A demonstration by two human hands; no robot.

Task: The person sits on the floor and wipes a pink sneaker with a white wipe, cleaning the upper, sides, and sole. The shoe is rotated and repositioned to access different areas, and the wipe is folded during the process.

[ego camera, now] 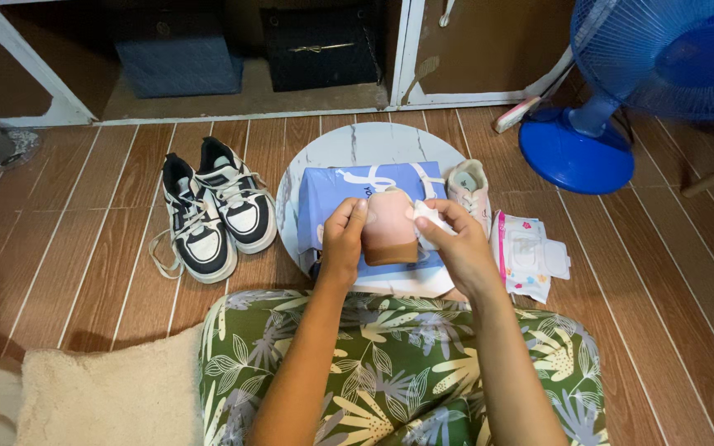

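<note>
We see a brown wood-plank floor (84,248). On it rest a round white marble board (357,144), black-and-white sneakers (212,211), a wipes pack (530,256) and a blue fan base (576,157).

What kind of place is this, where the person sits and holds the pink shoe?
Probably a room at home, with the person sitting on the floor. Signs: the wood-look plank floor, a blue standing fan, and low open cupboards holding bags. The left hand holds the pink shoe; the right hand presses a white wipe on it.

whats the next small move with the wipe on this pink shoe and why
Probably drag the white wipe across the pink shoe: the right hand presses it to the shoe's side while the left hand steadies the shoe.
</note>
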